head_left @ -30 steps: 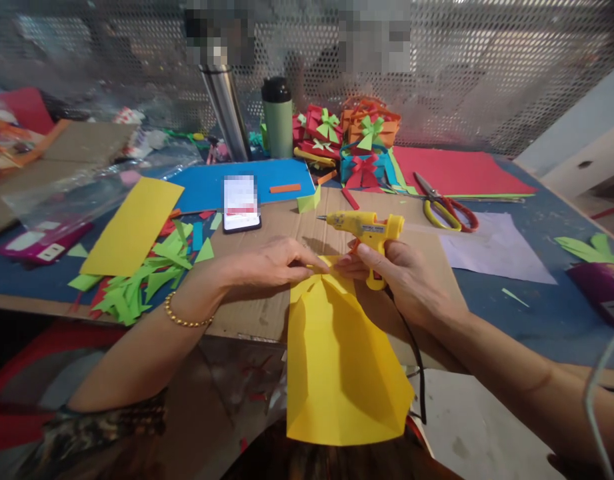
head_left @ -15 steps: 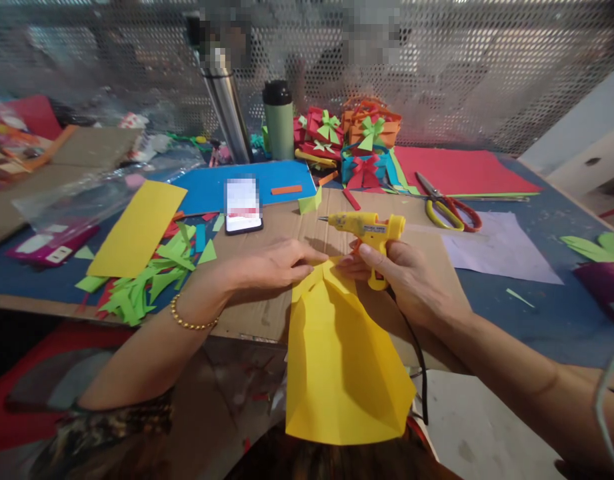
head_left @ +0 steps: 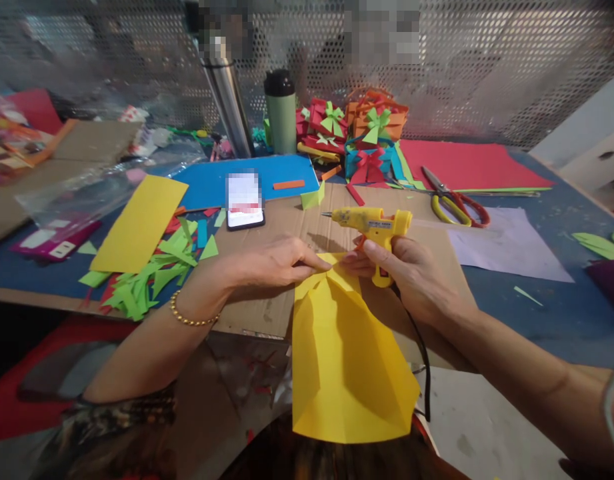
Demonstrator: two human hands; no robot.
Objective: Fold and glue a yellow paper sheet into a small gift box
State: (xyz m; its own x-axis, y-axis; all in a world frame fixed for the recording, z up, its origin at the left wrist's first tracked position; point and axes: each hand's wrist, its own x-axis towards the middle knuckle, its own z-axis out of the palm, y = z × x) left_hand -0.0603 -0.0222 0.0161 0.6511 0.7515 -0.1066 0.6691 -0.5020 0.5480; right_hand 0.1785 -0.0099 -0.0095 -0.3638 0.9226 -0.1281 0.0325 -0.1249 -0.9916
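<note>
- Before me, the cardboard (head_left: 257, 307) lies on the table (head_left: 511, 327), reaching its near edge.
- The folded paper (head_left: 351, 360) has its far end over the cardboard, between my hands, and its near end past the table's edge.
- My left hand (head_left: 274, 263) is at the paper's far end; my right (head_left: 411, 270) has the glue gun (head_left: 371, 220), above the cardboard.
- Left: scraps (head_left: 137, 293), with a flat sheet (head_left: 139, 227) overlapping them.
- Behind my left hand: the phone (head_left: 245, 219), then the board (head_left: 201, 183), then the flask (head_left: 229, 107) and bottle (head_left: 281, 123).
- Right of the bottle: paper bags (head_left: 357, 120).
- Right: scissors (head_left: 454, 203) between the stacked sheets (head_left: 471, 163) behind and the thin sheet (head_left: 511, 247) in front.
</note>
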